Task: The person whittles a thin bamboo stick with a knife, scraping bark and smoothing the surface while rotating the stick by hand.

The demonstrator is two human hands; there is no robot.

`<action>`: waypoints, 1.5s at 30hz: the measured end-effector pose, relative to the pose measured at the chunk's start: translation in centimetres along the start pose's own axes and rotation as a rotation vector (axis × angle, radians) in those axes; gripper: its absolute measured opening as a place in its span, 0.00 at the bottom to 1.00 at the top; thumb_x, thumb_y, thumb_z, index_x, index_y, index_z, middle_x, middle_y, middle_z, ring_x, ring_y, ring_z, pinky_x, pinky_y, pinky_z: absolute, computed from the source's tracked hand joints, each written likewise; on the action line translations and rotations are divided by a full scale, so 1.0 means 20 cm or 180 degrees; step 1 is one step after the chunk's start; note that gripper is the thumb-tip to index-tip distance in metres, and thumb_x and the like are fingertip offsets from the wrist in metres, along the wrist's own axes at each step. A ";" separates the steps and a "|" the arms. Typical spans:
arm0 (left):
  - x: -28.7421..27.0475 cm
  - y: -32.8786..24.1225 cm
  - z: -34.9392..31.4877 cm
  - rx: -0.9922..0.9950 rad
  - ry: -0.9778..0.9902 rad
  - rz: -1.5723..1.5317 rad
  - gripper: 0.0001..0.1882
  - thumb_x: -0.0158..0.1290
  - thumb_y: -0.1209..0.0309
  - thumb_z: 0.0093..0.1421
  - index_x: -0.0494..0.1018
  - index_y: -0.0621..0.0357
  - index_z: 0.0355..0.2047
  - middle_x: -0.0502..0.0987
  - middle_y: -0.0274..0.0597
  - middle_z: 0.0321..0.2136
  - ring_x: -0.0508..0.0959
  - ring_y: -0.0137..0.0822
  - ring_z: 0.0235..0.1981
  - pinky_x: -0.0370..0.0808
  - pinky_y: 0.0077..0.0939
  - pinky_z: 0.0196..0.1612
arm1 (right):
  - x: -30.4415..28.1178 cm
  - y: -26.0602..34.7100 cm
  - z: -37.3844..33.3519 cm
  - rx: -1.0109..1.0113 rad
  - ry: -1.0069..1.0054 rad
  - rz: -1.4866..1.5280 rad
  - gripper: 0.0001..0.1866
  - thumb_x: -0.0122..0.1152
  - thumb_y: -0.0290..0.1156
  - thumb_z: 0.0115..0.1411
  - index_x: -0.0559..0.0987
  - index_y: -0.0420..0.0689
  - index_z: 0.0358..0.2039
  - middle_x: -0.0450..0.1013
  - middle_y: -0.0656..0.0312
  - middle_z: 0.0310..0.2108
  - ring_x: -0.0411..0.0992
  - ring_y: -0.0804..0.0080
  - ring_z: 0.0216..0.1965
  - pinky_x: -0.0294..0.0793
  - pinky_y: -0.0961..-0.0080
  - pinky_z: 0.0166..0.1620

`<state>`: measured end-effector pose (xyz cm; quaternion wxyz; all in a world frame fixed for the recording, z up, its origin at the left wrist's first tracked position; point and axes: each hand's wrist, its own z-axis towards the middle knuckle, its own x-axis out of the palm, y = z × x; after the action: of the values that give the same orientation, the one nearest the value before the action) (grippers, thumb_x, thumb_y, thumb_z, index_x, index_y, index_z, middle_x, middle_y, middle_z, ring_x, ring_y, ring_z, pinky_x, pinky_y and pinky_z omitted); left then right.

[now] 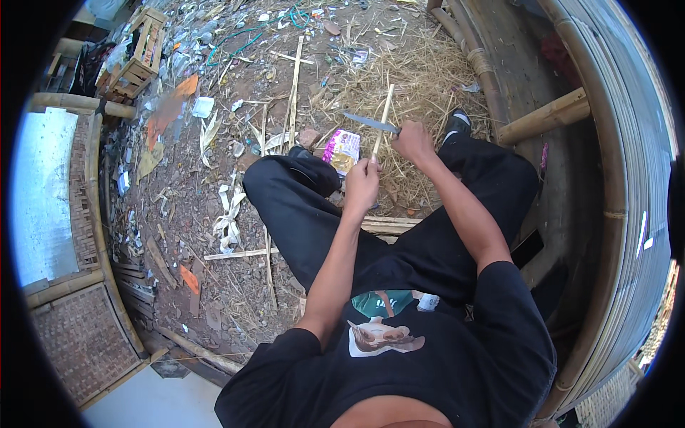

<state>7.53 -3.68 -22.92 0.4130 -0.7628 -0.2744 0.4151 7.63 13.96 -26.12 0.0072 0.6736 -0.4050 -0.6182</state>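
Observation:
My left hand (pixel 362 187) is closed round the lower end of a thin, pale bamboo stick (pixel 388 102), which points up and away from me. In my right hand (pixel 414 142) is the handle of a knife (pixel 362 120). Its grey blade points left and crosses the stick partway along; whether the edge bites into it I cannot tell. Beneath the hands, between my legs, lies a pink and white packet (pixel 342 151) on the ground. Straw and thin shavings (pixel 419 85) are spread beyond the stick and around it.
Split bamboo strips (pixel 391 226) lie just in front of me, and longer strips (pixel 295 89) rest on the littered ground. A wooden crate (pixel 142 53) stands at the far left. Bamboo posts and rails (pixel 545 116) run along my right side. A woven panel (pixel 78 342) borders the left.

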 end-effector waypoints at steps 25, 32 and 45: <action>-0.18 0.19 -0.50 -0.0382 0.0232 0.0742 0.16 0.45 0.65 0.64 0.73 0.65 0.25 0.72 0.42 0.15 0.72 0.34 0.17 0.68 0.28 0.24 | 0.26 -0.50 0.18 0.1381 -0.0102 -0.0314 0.13 0.53 0.30 0.52 0.80 0.36 0.34 0.76 0.43 0.37 0.75 0.46 0.40 0.75 0.59 0.42; -0.35 0.12 -0.41 -0.1213 0.0825 -0.0745 0.13 0.41 0.63 0.68 0.65 0.55 0.27 0.57 0.23 0.13 0.52 0.17 0.10 0.48 0.15 0.11 | 0.10 -0.29 0.17 0.1105 0.0030 0.0088 0.15 0.55 0.32 0.51 0.79 0.36 0.36 0.75 0.41 0.39 0.74 0.47 0.43 0.74 0.59 0.45; -0.22 0.06 -0.06 -0.1563 0.0968 -0.2019 0.13 0.40 0.61 0.68 0.63 0.54 0.28 0.52 0.22 0.12 0.49 0.17 0.09 0.45 0.15 0.11 | 0.14 0.15 -0.26 -0.0512 0.0401 0.0115 0.09 0.56 0.29 0.45 0.79 0.38 0.26 0.74 0.43 0.24 0.75 0.47 0.31 0.75 0.56 0.38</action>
<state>6.39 -8.19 -21.86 0.3620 -0.7688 -0.5221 0.0727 10.02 7.82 -25.70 0.0978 0.7010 -0.3648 -0.6050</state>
